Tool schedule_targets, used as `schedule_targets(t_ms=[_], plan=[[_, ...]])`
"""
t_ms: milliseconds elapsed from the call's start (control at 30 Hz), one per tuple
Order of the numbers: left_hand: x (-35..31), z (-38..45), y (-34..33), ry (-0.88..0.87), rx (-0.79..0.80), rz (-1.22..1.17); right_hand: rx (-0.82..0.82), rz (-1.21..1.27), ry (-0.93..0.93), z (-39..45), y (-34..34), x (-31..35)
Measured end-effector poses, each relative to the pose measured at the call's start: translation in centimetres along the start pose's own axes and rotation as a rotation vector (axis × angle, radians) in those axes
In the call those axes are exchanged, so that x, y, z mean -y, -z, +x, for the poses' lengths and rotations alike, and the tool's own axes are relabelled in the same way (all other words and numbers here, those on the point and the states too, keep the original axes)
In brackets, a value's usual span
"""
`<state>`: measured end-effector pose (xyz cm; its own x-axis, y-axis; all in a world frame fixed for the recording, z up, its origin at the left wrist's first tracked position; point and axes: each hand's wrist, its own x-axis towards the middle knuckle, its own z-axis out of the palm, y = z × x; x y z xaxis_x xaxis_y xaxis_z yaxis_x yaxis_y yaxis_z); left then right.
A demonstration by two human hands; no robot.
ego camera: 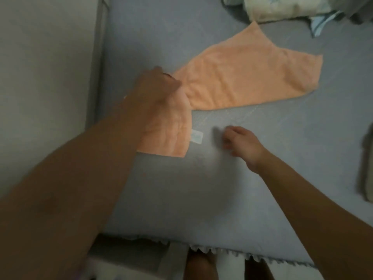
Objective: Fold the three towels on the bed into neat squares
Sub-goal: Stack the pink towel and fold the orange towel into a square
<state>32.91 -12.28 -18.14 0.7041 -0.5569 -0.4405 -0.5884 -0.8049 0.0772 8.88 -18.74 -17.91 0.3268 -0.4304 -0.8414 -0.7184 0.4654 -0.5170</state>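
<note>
A: On the blue bed sheet [201, 188] we have one orange towel [238, 81] spread crookedly, its long body running up and to the right, its near end bent down toward us with a white label [197, 136] sticking out at the edge.

B: Our left hand [159, 87] sits at the bend of that towel. We'd say its fingers curl over the cloth there, gripping or pressing it, though blur keeps us from seeing how tightly.

A: And our right hand [240, 143] is on the bare sheet just right of the label, apart from the towel. Its fingers are loosely curled and hold nothing.

B: Only this one towel is plainly a towel. A dark cloth [366, 166] lies at the right edge and patterned bedding [282, 7] is bunched at the top; we cannot tell whether either is one of the three.

A: So what could spoil things from here?

B: We judge the skew to be the main risk. If we fold now, with the near end bent sideways, the edges will not meet and we get a lopsided wedge, not a square.

A: Also the sheet is soft. Dragging the towel flat with one hand may bunch it or wrinkle the sheet under it.

B: And the label could end up folded outward if we ignore it.
</note>
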Motion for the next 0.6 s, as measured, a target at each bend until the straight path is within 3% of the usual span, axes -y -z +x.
schedule_targets(t_ms=[67, 167, 333, 400, 467, 533, 600], plan=[[-0.8, -0.4, 1.3, -0.041, 0.148, -0.196, -0.001, 0.120, -0.039, -0.6, -0.5, 0.7], [-3.5, -7.9, -0.9, -0.240, 0.121, -0.154, 0.017, 0.226, -0.087, -2.4, -0.9, 1.1], [-4.3, -19.7, -4.2, -0.486, 0.097, -0.196, -0.053, 0.119, -0.076, -3.6, -0.7, 0.0], [-3.9, -19.2, -4.2, -0.400, 0.161, -0.410, -0.127, 0.082, -0.088, -3.8, -0.3, -1.0], [-3.5, -17.1, -3.9, -0.120, 0.238, -0.681, -0.144, 0.198, -0.124, -4.1, 0.3, -1.9], [-3.0, -13.4, -3.8, 0.046, 0.281, -0.851, -0.082, 0.378, -0.168, -4.6, 1.0, -2.6], [-3.0, -10.7, -3.5, 0.061, 0.520, -0.914, 0.035, 0.504, -0.175, -5.4, 1.8, -3.1]])
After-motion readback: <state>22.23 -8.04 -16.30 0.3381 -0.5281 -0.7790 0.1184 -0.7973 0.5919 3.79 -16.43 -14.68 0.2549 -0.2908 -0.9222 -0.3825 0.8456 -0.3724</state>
